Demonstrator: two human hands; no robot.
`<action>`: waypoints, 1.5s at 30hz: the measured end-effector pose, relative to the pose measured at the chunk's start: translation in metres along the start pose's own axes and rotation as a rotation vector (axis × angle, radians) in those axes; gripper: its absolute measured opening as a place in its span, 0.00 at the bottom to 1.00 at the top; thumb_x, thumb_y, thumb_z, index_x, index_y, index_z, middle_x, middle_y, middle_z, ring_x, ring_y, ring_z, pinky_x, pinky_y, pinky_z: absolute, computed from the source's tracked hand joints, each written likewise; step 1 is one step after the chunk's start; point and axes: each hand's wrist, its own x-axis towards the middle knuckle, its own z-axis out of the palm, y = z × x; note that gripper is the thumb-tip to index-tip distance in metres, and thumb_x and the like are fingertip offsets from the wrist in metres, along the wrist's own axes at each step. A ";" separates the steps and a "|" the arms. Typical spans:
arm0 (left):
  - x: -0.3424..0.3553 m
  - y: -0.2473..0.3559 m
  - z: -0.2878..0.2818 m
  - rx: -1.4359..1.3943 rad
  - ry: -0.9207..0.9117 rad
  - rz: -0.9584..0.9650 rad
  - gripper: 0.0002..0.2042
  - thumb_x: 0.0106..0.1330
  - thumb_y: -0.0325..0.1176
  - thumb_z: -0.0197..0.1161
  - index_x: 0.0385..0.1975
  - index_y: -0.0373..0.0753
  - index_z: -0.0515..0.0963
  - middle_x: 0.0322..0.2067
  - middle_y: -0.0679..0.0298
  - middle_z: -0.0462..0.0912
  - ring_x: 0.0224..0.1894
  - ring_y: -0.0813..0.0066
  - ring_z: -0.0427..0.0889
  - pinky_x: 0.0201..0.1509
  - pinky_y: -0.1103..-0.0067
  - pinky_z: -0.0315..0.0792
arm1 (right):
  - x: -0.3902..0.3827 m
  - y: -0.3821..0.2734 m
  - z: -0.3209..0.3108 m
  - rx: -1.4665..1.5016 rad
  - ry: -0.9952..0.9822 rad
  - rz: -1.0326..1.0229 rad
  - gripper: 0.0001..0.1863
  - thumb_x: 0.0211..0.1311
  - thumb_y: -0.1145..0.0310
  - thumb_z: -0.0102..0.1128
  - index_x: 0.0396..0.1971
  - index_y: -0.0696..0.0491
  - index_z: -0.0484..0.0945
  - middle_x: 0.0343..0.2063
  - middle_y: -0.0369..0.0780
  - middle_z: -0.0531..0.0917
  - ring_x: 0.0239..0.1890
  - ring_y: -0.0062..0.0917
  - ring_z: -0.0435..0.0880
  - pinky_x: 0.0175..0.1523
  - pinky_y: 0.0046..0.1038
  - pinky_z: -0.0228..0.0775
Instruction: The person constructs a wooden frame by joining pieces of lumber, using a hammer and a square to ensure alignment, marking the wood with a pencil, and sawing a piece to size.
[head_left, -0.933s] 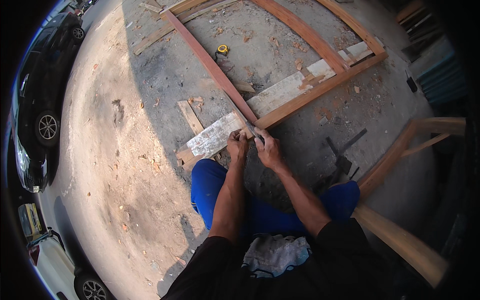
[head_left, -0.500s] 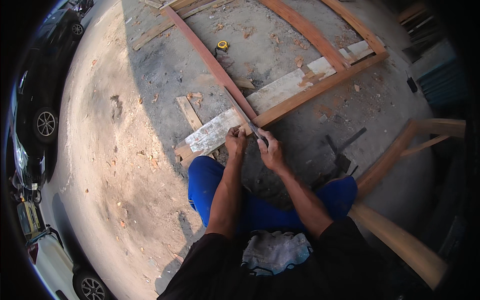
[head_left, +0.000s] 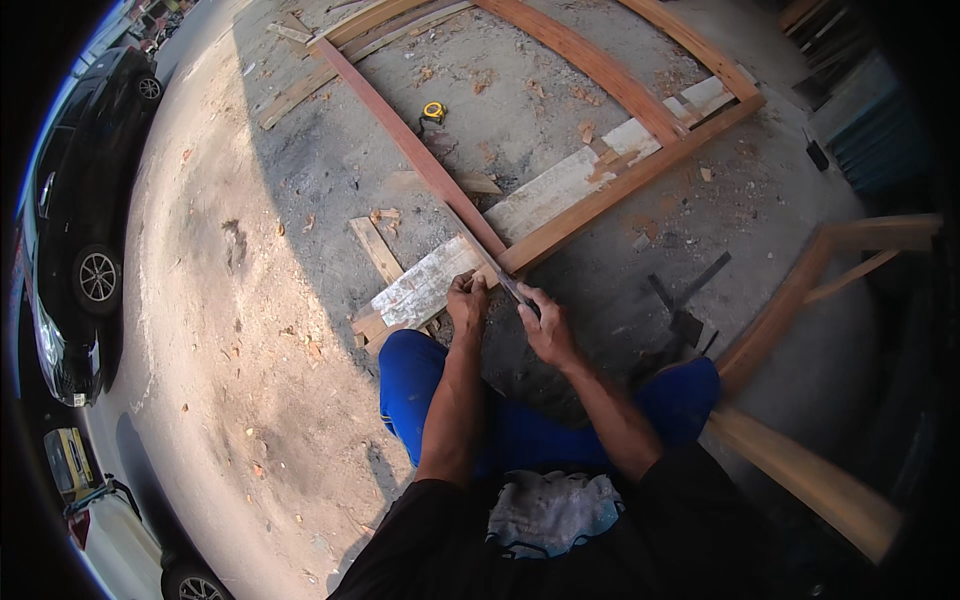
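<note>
The right hand [head_left: 545,325] has its grip closed round a long-bladed tool [head_left: 508,281] at the corner of a wooden frame [head_left: 600,206]; the left hand [head_left: 467,300] bunches alongside (whether pinching wood, I cannot tell). Farther off lies a yellow tape measure [head_left: 433,112].

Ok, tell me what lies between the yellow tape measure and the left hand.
From the tape measure to the left hand, the head view shows gritty ground, the reddish-brown beam, the narrow tool blade and then the white-stained board.
</note>
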 end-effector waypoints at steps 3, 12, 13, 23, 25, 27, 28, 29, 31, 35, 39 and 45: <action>-0.010 0.001 0.000 -0.033 -0.036 -0.030 0.14 0.71 0.32 0.62 0.50 0.29 0.76 0.39 0.57 0.85 0.37 0.76 0.81 0.41 0.77 0.75 | -0.101 0.025 -0.033 -0.080 0.005 0.076 0.18 0.70 0.69 0.55 0.56 0.59 0.77 0.52 0.54 0.82 0.56 0.46 0.82 0.59 0.36 0.74; -0.009 0.006 0.005 0.060 -0.007 -0.046 0.15 0.69 0.34 0.64 0.51 0.32 0.79 0.38 0.55 0.87 0.38 0.75 0.82 0.43 0.76 0.75 | -0.010 0.017 -0.003 -0.010 0.017 0.011 0.19 0.71 0.66 0.55 0.55 0.61 0.76 0.48 0.56 0.83 0.53 0.48 0.83 0.59 0.35 0.72; 0.004 0.010 0.006 0.045 -0.005 -0.045 0.15 0.69 0.34 0.64 0.51 0.32 0.78 0.38 0.55 0.87 0.38 0.75 0.82 0.43 0.76 0.75 | -0.006 0.012 -0.003 0.009 0.015 0.022 0.19 0.71 0.66 0.55 0.55 0.61 0.76 0.48 0.55 0.83 0.53 0.48 0.83 0.59 0.36 0.72; -0.016 0.019 0.011 0.161 0.021 0.060 0.16 0.70 0.34 0.63 0.52 0.31 0.78 0.38 0.58 0.86 0.37 0.74 0.82 0.42 0.76 0.75 | -0.027 0.022 -0.005 -0.038 0.064 -0.022 0.17 0.70 0.70 0.54 0.55 0.61 0.76 0.47 0.55 0.83 0.52 0.49 0.83 0.55 0.39 0.75; -0.016 0.016 0.014 0.044 0.020 -0.011 0.17 0.70 0.35 0.63 0.53 0.32 0.78 0.40 0.56 0.86 0.38 0.73 0.83 0.44 0.75 0.76 | -0.017 0.023 -0.003 -0.039 0.057 -0.033 0.17 0.71 0.70 0.54 0.55 0.61 0.75 0.47 0.56 0.83 0.51 0.49 0.83 0.55 0.39 0.75; -0.018 0.013 0.020 -0.081 0.038 -0.059 0.17 0.71 0.35 0.63 0.53 0.31 0.77 0.41 0.55 0.86 0.39 0.72 0.83 0.45 0.74 0.76 | -0.020 0.020 -0.012 -0.015 0.005 0.011 0.17 0.71 0.69 0.53 0.55 0.61 0.75 0.47 0.56 0.83 0.51 0.49 0.84 0.55 0.39 0.74; -0.013 0.006 0.003 -0.042 0.074 -0.038 0.17 0.71 0.34 0.62 0.54 0.31 0.77 0.42 0.54 0.86 0.41 0.70 0.83 0.47 0.74 0.77 | -0.042 0.011 -0.014 0.043 -0.035 0.070 0.18 0.71 0.70 0.53 0.56 0.61 0.75 0.48 0.56 0.83 0.53 0.49 0.83 0.58 0.39 0.73; -0.010 0.011 0.010 -0.022 0.067 -0.019 0.17 0.71 0.34 0.62 0.54 0.30 0.77 0.42 0.53 0.86 0.41 0.69 0.84 0.47 0.74 0.77 | -0.081 0.015 -0.029 -0.011 -0.001 0.049 0.18 0.71 0.70 0.53 0.57 0.61 0.75 0.48 0.55 0.83 0.54 0.48 0.83 0.58 0.38 0.73; -0.016 0.009 0.007 0.044 0.086 -0.004 0.17 0.71 0.35 0.62 0.54 0.30 0.76 0.42 0.53 0.86 0.42 0.68 0.84 0.47 0.74 0.76 | -0.103 0.019 -0.045 -0.052 0.016 0.010 0.18 0.71 0.70 0.53 0.57 0.60 0.75 0.49 0.55 0.83 0.55 0.48 0.83 0.59 0.38 0.73; -0.015 0.015 0.004 0.167 0.048 0.039 0.18 0.70 0.36 0.64 0.53 0.30 0.78 0.42 0.52 0.87 0.44 0.69 0.85 0.50 0.74 0.76 | -0.009 0.002 -0.009 -0.077 -0.021 0.021 0.17 0.69 0.71 0.55 0.55 0.61 0.76 0.48 0.55 0.83 0.52 0.49 0.84 0.55 0.38 0.76; -0.016 0.027 0.024 0.161 -0.029 0.007 0.17 0.69 0.37 0.64 0.52 0.32 0.79 0.41 0.52 0.87 0.43 0.67 0.85 0.50 0.73 0.76 | 0.041 0.018 0.004 -0.150 0.006 0.036 0.17 0.68 0.71 0.57 0.54 0.61 0.76 0.48 0.55 0.83 0.52 0.50 0.82 0.54 0.38 0.76; -0.008 0.012 -0.005 0.125 0.017 -0.014 0.14 0.71 0.34 0.63 0.48 0.30 0.78 0.34 0.60 0.85 0.33 0.78 0.79 0.37 0.78 0.74 | -0.109 0.000 -0.053 -0.109 -0.058 0.105 0.19 0.71 0.70 0.54 0.58 0.61 0.74 0.50 0.55 0.83 0.54 0.50 0.83 0.59 0.37 0.74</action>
